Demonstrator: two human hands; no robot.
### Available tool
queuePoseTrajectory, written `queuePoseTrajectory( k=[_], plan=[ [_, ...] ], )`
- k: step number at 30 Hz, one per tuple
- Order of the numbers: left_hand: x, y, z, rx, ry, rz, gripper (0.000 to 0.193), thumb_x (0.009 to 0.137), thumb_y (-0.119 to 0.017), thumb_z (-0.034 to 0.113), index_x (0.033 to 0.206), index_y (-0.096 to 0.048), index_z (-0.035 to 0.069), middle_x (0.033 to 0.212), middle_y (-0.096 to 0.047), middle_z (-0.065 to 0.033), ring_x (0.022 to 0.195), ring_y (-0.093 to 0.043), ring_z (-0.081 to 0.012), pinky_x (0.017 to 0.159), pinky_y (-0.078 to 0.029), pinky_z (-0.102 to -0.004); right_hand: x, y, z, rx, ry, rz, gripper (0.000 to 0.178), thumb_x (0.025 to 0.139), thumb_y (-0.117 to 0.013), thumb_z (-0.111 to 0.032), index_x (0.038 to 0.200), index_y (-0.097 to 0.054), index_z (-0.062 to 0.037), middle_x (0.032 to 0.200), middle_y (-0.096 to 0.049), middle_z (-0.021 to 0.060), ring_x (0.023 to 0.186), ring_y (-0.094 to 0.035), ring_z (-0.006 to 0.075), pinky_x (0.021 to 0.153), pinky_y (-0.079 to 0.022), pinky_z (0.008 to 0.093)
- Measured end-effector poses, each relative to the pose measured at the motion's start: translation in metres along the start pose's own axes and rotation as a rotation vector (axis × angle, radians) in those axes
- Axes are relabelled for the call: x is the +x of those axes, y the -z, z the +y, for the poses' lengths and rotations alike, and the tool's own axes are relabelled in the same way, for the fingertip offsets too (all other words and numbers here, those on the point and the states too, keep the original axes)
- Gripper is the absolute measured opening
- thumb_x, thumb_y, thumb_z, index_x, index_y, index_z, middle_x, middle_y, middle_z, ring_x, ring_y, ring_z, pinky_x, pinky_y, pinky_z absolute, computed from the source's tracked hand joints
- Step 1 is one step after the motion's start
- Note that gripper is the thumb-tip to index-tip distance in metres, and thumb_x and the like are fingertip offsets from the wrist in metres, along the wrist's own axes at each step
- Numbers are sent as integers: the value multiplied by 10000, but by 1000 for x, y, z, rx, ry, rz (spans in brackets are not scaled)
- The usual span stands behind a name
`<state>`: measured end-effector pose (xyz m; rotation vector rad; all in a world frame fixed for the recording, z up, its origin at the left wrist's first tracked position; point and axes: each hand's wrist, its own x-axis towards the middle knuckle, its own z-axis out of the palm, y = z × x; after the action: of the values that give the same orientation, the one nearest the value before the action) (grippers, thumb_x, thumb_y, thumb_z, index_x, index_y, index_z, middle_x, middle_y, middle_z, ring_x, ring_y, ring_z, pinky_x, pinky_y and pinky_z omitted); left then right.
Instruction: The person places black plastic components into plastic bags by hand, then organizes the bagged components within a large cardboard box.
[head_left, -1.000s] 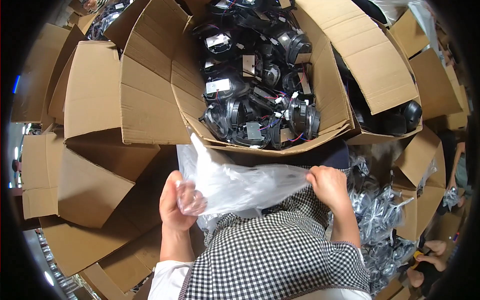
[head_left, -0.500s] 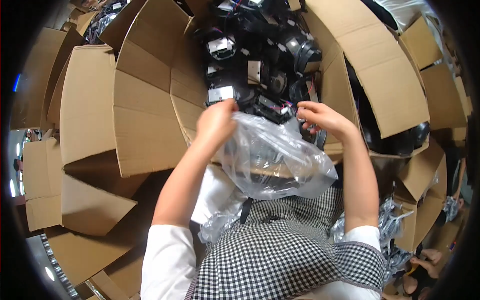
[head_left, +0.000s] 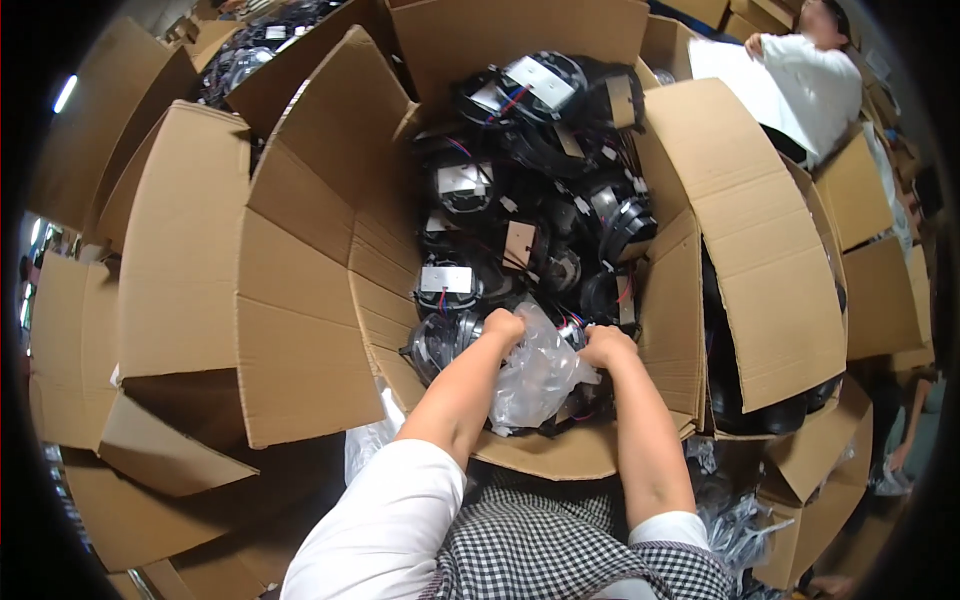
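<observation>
A clear plastic bag (head_left: 538, 375) hangs crumpled inside the near end of an open cardboard box (head_left: 560, 452). Closed on the bag's upper left edge is my left hand (head_left: 503, 328). My right hand (head_left: 610, 346) reaches down by the bag's right side, its fingers curled together next to a black part with coloured wires; what they grip is hidden. Several black round units with metal plates (head_left: 447, 280) and wires fill the box beyond my hands. A clear round lens-like part (head_left: 432, 345) lies left of my left hand.
Raised cardboard flaps (head_left: 300, 330) flank the box on both sides. On the right stands another box of black parts (head_left: 775, 412). Crumpled clear plastic (head_left: 745, 525) lies at lower right. At upper right a person in white (head_left: 815, 85) holds a white sheet.
Both hands have reached forward and down into the box, closer together. The bag has gone from before my apron into the box, more bunched up. My view has tilted up.
</observation>
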<state>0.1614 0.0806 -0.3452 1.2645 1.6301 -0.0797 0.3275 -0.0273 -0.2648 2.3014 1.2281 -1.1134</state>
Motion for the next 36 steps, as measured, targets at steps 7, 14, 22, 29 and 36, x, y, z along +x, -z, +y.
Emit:
queuePoseTrajectory(
  k=[7, 14, 22, 29, 36],
  plan=[
    [-95, 103, 41, 228, -481, 255, 536, 786, -655, 421, 1063, -560, -28, 971, -649, -239, 935, -626, -372, 803, -499, -417, -141, 65, 9, 1224, 570, 587, 660, 782, -662, -142, 1354, -420, 78, 1243, -553, 183, 1130, -556, 228, 958, -436, 296],
    [-233, 128, 15, -679, -882, -178, 272, 833, -699, 185, 994, -532, 43, 883, -599, -14, 714, -513, -85, 661, -459, -246, -219, 7, -41, 1673, 924, 674, 661, 922, -596, -202, 1433, -240, 19, 1365, -429, 159, 1258, -433, 236, 1045, -371, 376],
    [-284, 93, -54, -799, -738, -515, 468, 830, -698, 69, 1259, -517, 24, 1170, -599, -41, 1053, -560, -133, 943, -457, -288, -284, -39, 4, 1813, 1008, 68, 1158, 662, -843, -377, 1490, -101, -54, 1448, -318, 129, 1323, -346, 248, 1101, -274, 397],
    [-306, 112, -30, -173, -823, -505, 216, 849, -697, 104, 1056, -656, 61, 842, -647, 12, 768, -587, -84, 703, -477, -249, -291, -89, 37, 2170, 1079, 219, 826, 723, -772, -305, 1389, -353, -55, 1235, -540, 89, 1106, -559, 200, 942, -477, 349],
    [-223, 179, 14, 718, -810, 737, 144, 783, -505, 71, 904, -581, 59, 941, -660, -199, 915, -625, -403, 756, -490, -507, -325, -105, 91, 2086, 853, 1049, 669, 809, -655, -344, 1366, -407, -68, 1288, -531, 74, 1175, -531, 243, 966, -474, 404]
  ],
)
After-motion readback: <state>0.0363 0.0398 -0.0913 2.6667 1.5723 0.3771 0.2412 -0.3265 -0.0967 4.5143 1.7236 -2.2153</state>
